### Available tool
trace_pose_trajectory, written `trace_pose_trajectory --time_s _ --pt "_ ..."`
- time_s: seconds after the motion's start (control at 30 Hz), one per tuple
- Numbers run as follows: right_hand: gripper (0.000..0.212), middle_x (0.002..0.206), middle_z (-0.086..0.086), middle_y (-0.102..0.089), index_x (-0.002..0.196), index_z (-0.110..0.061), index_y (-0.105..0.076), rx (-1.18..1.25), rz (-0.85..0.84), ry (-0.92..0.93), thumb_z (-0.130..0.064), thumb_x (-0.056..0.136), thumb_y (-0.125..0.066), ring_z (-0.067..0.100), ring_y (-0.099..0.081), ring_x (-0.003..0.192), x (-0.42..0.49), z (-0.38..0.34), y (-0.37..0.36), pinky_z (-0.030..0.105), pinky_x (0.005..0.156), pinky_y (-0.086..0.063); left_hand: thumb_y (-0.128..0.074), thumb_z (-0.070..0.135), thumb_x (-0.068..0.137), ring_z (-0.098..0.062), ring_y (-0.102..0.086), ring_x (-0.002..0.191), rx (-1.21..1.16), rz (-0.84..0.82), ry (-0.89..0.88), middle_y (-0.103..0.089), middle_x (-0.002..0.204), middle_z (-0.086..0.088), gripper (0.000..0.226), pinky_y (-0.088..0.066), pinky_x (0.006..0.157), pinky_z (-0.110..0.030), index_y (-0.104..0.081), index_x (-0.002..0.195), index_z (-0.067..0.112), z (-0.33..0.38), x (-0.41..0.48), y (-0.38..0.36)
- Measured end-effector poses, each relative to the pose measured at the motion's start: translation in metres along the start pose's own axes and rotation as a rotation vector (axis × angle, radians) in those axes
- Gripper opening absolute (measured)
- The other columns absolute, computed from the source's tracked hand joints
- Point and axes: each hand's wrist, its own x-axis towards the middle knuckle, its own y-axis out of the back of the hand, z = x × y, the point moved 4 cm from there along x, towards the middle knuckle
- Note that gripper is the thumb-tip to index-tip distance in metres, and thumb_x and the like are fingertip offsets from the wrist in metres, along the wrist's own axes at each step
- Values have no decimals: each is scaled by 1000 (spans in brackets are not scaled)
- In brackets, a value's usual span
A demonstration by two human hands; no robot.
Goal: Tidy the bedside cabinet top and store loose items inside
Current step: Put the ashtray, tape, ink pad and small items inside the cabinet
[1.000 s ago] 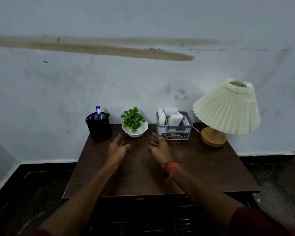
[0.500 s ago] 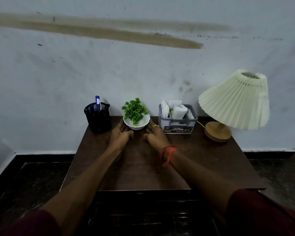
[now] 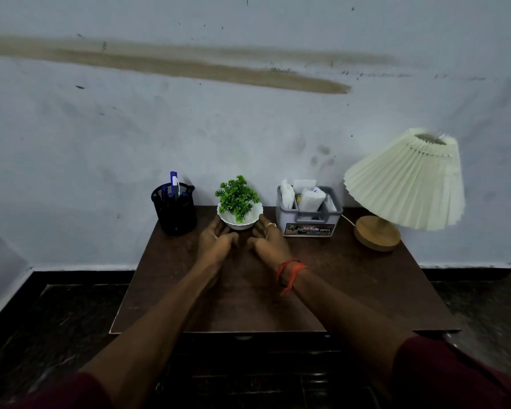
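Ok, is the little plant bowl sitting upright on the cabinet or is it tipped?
Upright. The white bowl sits level at the back of the cabinet top, with the left hand and right hand at its sides.

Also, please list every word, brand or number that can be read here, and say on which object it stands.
"OPEL": on the label at the front of the grey organiser box, at the label's right end.
The rest of that label: too small and blurred to read.
Print on the white packets inside the box: unreadable.
No other text shows.
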Motion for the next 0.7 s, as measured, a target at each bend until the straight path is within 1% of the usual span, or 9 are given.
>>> trace_pose_trajectory --time_s 0.07,0.13,0.2,0.3,0.33,0.4,0.5,0.57,0.7 --pt "89 147 9 -43 150 -11 -25 -4 22 19 7 71 -59 22 -44 134 1 -2 2 40 109 -40 -39 -27 75 4 -58 79 0 21 -8 -58 108 8 77 -49 60 -14 -42 136 19 4 2 0" --pt "84 143 8 -47 148 -9 -29 12 29 33 14 72 -56 22 -46 131 6 -5 3 41 109 -41 -41 -26 73 -9 -59 85 -2 37 -4 -62 108 -1 74 -49 55 -13 -47 136 14 7 6 1" --pt "79 136 5 -52 145 -6 -34 40 16 51 20 72 -51 21 -50 126 12 -7 4 40 106 -43 -46 -21 68 -18 -60 86 27 36 -4 -67 107 -6 70 -50 55 -18 -57 128 12 9 12 4" --pt "71 123 4 -59 139 -7 -42 22 -6 62 21 74 -49 15 -55 111 16 -11 6 34 94 -49 -50 -8 50 -25 -63 90 81 16 -8 -72 107 -10 73 -51 70 -32 -65 119 12 8 21 9" --pt "70 125 5 -60 138 -7 -44 24 2 66 19 73 -50 15 -56 110 18 -11 7 36 94 -50 -50 -9 51 -25 -64 91 87 20 -8 -72 106 -10 73 -51 72 -35 -65 118 12 7 23 10" --pt "71 128 7 -61 137 -9 -47 41 15 66 14 70 -53 17 -58 110 20 -10 7 41 100 -49 -48 -16 57 -25 -63 90 84 27 -4 -71 108 -11 71 -51 70 -33 -65 120 11 7 24 10" --pt "83 125 4 -63 137 -14 -47 51 19 52 0 56 -54 19 -61 111 15 -9 4 41 92 -52 -45 -22 62 -22 -62 91 70 28 -9 -69 111 -12 73 -52 60 -24 -61 125 10 6 20 8" --pt "89 125 3 -63 139 -14 -46 56 27 55 -2 51 -53 19 -61 112 10 -8 4 39 87 -53 -44 -22 62 -22 -61 88 75 28 -15 -69 111 -12 73 -51 52 -19 -61 126 11 6 15 7" --pt "94 126 0 -64 139 -22 -46 40 44 62 -9 47 -57 20 -62 113 11 1 4 45 92 -53 -43 -23 64 -20 -59 83 68 4 -15 -68 115 -13 73 -47 47 -15 -58 128 8 7 7 6"
